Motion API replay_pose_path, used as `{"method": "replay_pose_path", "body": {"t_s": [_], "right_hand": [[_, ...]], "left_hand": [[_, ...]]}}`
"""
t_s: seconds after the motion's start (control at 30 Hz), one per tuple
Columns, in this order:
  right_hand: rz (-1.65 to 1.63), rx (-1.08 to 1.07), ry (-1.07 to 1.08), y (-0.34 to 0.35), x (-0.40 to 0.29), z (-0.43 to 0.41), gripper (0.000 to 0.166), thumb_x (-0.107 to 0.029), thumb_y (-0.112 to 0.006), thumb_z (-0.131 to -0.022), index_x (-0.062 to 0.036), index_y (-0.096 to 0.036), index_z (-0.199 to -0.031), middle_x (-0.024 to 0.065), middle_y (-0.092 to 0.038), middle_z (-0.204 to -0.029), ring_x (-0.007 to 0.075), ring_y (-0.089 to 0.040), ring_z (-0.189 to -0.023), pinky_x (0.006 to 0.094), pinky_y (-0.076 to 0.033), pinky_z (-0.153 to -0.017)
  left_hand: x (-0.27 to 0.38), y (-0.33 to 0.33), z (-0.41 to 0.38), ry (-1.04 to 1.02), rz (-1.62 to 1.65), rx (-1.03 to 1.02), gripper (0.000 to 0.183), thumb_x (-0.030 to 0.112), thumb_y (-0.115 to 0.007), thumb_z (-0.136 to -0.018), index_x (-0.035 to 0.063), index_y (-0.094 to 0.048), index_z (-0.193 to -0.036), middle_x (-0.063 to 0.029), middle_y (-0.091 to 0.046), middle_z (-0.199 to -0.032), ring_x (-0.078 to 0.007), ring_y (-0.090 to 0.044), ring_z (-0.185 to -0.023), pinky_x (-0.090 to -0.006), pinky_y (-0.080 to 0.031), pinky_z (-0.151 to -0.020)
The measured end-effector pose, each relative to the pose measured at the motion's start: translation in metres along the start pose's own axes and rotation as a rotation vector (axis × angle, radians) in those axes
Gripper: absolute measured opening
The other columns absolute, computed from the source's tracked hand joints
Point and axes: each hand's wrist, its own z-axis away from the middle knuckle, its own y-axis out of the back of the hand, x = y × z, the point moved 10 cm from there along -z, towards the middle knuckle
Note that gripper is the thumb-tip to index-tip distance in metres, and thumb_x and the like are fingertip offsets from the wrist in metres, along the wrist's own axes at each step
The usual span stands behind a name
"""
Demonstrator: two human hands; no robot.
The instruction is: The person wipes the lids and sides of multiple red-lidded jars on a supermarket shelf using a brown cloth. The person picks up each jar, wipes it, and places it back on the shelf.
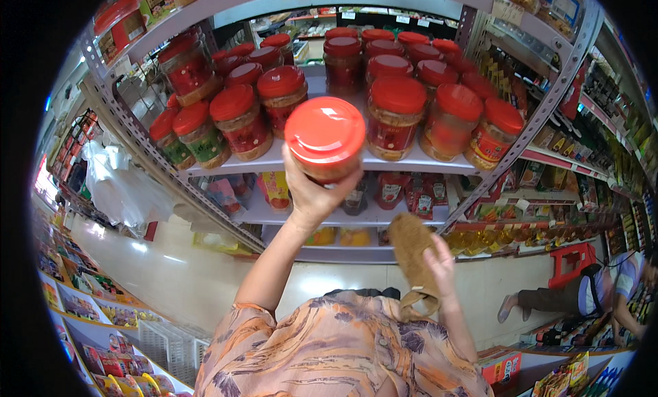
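My left hand (320, 189) grips a clear jar with a red screw lid (325, 130), raised in front of the middle shelf. Its fingers wrap around the jar's side below the lid, and the label is mostly hidden. Lower down, my right hand (440, 263) holds a fuzzy brown cloth (411, 243) that has a loop at its lower end. The cloth hangs apart from the shelf. Behind the held jar, more red-lidded jars stand in rows on the metal shelf (344, 166); some have red labels, and a green-labelled jar (198, 135) stands at the left.
Perforated steel uprights (545, 104) frame the rack. Sauce pouches (389, 190) fill the level below. White plastic bags (121, 181) hang at the left. At the right, another person (581, 294) bends near a red stool (571, 263). Stocked shelves (97, 320) stand behind me.
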Motion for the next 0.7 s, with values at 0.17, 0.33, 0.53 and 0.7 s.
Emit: {"method": "replay_pose_path", "body": {"t_s": [0.17, 0.33, 0.53, 0.7], "right_hand": [[0.257, 0.127, 0.488, 0.004, -0.152, 0.003, 0.041, -0.011, -0.066, -0.088, 0.0036, -0.057, -0.126, 0.0131, -0.06, -0.122, 0.022, -0.057, -0.11, 0.0355, -0.044, -0.099], [1.143, -0.312, 0.977, -0.128, -0.217, 0.025, 0.045, -0.027, -0.075, -0.073, -0.0138, -0.067, -0.116, 0.0129, -0.058, -0.117, 0.0292, -0.059, -0.094, 0.0369, -0.05, -0.075], [1.002, -0.086, 0.749, -0.096, -0.204, -0.02, 0.026, -0.023, -0.067, -0.086, -0.0142, -0.069, -0.11, 0.0139, -0.061, -0.106, 0.031, -0.059, -0.092, 0.0391, -0.051, -0.078], [0.242, -0.169, 0.114, -0.033, -0.1, -0.065, 0.04, -0.032, -0.063, -0.094, 0.0017, -0.062, -0.116, 0.0102, -0.064, -0.115, 0.0198, -0.06, -0.104, 0.0316, -0.047, -0.089]], "left_hand": [[0.025, -0.023, 0.05, -0.034, -0.007, -0.312, 0.096, 0.024, -0.09, -0.057, -0.0019, -0.037, -0.134, -0.0207, -0.059, -0.119, -0.0333, -0.063, -0.104, -0.042, -0.052, -0.088], [0.048, -0.066, 0.083, -0.193, -0.085, -0.459, 0.089, 0.02, -0.087, -0.052, -0.0008, -0.045, -0.128, -0.02, -0.059, -0.116, -0.0369, -0.061, -0.103, -0.0449, -0.049, -0.089], [0.035, -0.065, 0.099, -0.054, -0.025, -0.446, 0.09, 0.02, -0.089, -0.053, -0.0019, -0.043, -0.127, -0.0194, -0.058, -0.114, -0.036, -0.061, -0.101, -0.0417, -0.051, -0.087], [0.03, -0.072, 0.111, 0.09, 0.26, -0.48, 0.098, 0.023, -0.091, -0.055, -0.0014, -0.036, -0.132, -0.0169, -0.054, -0.122, -0.0298, -0.06, -0.107, -0.0398, -0.048, -0.093]]}}
